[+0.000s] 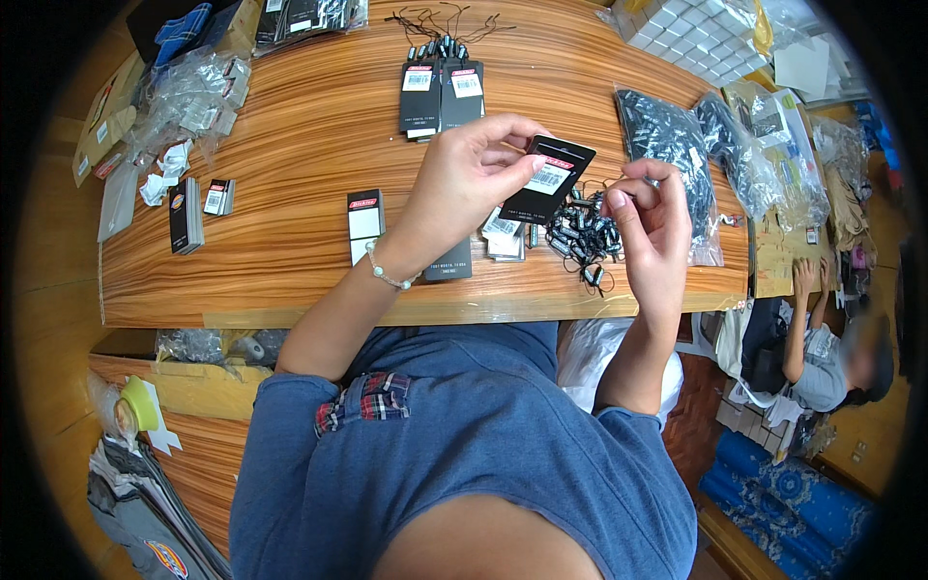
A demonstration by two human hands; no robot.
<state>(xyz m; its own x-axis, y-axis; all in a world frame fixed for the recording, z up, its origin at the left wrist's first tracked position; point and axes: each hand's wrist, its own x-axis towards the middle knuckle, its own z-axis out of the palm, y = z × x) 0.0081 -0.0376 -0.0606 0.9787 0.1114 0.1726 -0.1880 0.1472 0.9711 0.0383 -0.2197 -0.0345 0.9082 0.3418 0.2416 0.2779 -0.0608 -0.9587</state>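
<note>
A black hang tag with a white barcode sticker and a red strip is tilted above the table, pinched at its edge by the thumb and fingers of my left hand. To its right, my right hand is raised with thumb and fingertips brought together; whatever they hold is too small to make out. Below and between the hands lies a heap of black tag strings with small plastic seals. Partly behind my left wrist are a dark tag stack and some small white labels.
Strung tags lie at the far middle. Tag stacks and a black-and-white card stack stand to the left. Bags of black strings and a tray of white boxes are at the right. Another person sits farther right.
</note>
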